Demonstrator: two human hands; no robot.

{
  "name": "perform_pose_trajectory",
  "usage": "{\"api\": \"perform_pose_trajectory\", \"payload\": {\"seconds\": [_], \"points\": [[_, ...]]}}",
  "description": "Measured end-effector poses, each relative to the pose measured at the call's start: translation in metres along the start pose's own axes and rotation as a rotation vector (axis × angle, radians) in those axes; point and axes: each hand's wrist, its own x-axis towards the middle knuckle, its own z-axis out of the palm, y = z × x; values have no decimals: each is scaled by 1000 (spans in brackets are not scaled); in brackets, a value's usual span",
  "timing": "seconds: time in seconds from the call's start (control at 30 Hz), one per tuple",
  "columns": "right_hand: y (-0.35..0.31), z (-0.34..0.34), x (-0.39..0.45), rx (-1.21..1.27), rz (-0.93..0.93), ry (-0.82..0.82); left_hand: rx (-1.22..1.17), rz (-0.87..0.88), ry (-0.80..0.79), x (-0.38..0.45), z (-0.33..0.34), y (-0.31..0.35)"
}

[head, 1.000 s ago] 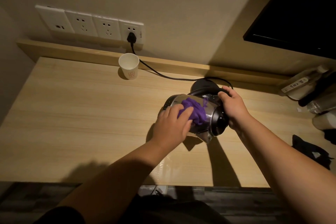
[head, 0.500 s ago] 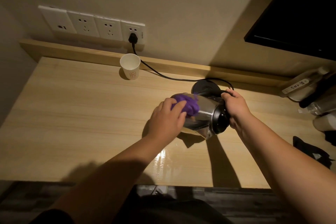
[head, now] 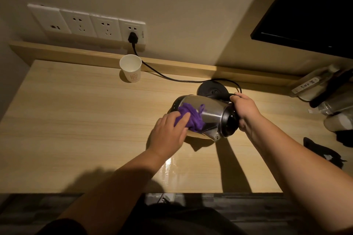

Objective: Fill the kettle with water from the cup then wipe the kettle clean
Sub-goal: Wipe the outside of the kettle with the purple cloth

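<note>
Change since earlier frame: purple cloth has slid back down the kettle flank.
Left hand: I see fingers curled, pressing the cloth on the steel.
Right hand: closed round the handle, kettle tipped on its side above the desk, off its base.
Cup: upright near the wall, contents indistinguishable.
Progress: filling judged done; wiping underway; re-seating left.

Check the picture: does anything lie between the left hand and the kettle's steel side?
Yes. A purple cloth lies between the left hand and the kettle, pressed on its tilted steel side. The right hand grips the handle end directly, nothing visible between.
</note>
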Motion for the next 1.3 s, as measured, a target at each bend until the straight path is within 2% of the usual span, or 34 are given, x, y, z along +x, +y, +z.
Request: {"api": "perform_pose_trajectory", "payload": {"seconds": [0.2, 0.33, 0.53, 0.73, 1.07, 1.13, 1.23, 1.3], "points": [[-3, 2, -1, -17, 32, 15, 76, -148, -93, -1, -2, -24], [-4, 3, -2, -60, 47, 29, 21, -193, -92, 5, -11, -19], [-4, 5, -2, -84, 129, 35, -116, 57, -22, 9, -19, 32], [-1, -1, -3, -84, 109, 11, -37, 79, -37, -7, -5, 18], [-1, 2, 3, -76, 70, -3, 91, -140, -130, -26, -3, -25], [-1, 2, 2, -75, 54, -29, -33, -237, -144, -22, -11, -23], [1, -1, 1, -97, 5, -81, -356, -473, -162, -6, -26, -21], [2, -4, 0, -136, -31, -116, -527, -562, -156, 10, -36, -21]]}}
